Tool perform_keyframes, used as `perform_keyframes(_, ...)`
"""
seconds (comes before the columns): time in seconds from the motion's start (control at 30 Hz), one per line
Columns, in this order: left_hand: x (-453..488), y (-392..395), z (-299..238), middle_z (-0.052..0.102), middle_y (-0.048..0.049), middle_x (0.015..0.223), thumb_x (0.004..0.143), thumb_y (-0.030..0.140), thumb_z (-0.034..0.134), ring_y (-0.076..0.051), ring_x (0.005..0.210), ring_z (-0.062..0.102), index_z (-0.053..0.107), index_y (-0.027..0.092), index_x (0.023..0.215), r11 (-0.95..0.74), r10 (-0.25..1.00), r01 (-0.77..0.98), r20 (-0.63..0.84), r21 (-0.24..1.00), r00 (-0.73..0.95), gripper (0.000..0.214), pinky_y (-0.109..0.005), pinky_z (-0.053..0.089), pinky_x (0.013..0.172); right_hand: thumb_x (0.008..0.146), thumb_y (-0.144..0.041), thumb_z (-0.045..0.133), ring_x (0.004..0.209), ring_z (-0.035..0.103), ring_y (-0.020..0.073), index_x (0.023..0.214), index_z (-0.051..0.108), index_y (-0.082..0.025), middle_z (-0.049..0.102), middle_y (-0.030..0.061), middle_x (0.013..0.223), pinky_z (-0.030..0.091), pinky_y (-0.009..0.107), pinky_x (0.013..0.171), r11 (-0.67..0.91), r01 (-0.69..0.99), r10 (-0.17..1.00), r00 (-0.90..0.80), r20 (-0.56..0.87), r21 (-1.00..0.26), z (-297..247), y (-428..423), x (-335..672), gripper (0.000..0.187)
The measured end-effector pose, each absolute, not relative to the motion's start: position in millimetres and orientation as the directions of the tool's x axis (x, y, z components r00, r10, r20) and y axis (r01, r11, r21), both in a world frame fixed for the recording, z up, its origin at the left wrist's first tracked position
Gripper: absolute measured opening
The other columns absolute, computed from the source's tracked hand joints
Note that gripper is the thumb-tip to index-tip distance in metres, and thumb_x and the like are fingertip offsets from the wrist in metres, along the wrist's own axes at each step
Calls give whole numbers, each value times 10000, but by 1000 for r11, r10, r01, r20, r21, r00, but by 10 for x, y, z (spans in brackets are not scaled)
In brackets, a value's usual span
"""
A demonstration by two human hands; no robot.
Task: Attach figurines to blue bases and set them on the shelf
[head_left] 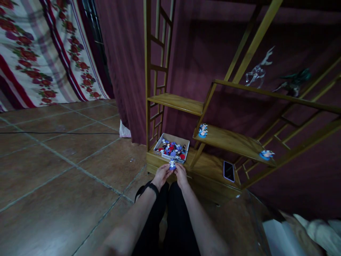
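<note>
A small white-and-purple figurine (172, 164) on a purple base is held upright between both hands. My left hand (161, 175) is closed on its left side, and my right hand (181, 174) grips it from the right. Just beyond the hands, a shallow cardboard box (185, 142) sits on the low shelf, filled with several figurines in purple, red, white and black. On the middle shelf (229, 140), blue-based figurines (203, 131) stand at the left end, and another blue-based figurine (266, 154) is at the right end.
A phone (228, 171) lies on the low shelf at the right. Higher up are a clear glass animal figure (259, 69) and a dark green one (295, 81). Wooden uprights (147, 71) frame the shelves. A black cable (58, 133) crosses the tiled floor (66, 177).
</note>
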State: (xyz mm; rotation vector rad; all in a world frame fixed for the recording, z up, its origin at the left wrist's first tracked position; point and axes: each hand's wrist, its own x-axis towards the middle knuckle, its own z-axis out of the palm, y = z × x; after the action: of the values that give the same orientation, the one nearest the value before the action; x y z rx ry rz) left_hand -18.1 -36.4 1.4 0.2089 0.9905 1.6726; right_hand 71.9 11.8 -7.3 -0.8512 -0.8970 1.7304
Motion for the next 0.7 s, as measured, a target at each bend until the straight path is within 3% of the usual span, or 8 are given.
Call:
perform_keyframes(0.23,-134,-408,2,694,-55,755,628,42,708,-123,665,644,658,124,852,-91,885,-692,-260,717,-386,244,-215,499,649,591,-341,710,943,597,200,934,678,-217,689,16,951,440,314,849,-156,-404,963,-266,-47,-901,-17,96,757,366)
perform_keyframes(0.43,-114,-415,-29,699,-60,799,542,24,743,-128,705,634,644,133,969,-177,886,-658,-173,732,-430,451,-236,472,695,585,-341,729,975,596,214,947,687,-198,690,35,983,428,336,899,-125,-420,943,-333,24,-899,16,75,770,391)
perform_keyframes(0.57,-114,-400,-61,694,-49,789,533,27,751,-126,698,629,591,150,1076,-182,864,-652,-197,736,-464,579,-250,462,708,584,-360,728,957,605,218,887,692,-184,696,43,955,447,343,878,-170,-436,959,-281,-45,-884,-15,86,761,352)
perform_keyframes(0.7,-113,-391,-89,690,-61,791,517,41,764,-132,703,626,621,123,992,-170,869,-639,-191,750,-456,503,-253,456,715,633,-398,680,919,620,203,859,678,-194,693,39,936,478,326,809,-202,-438,961,-260,-91,-876,-65,117,761,305)
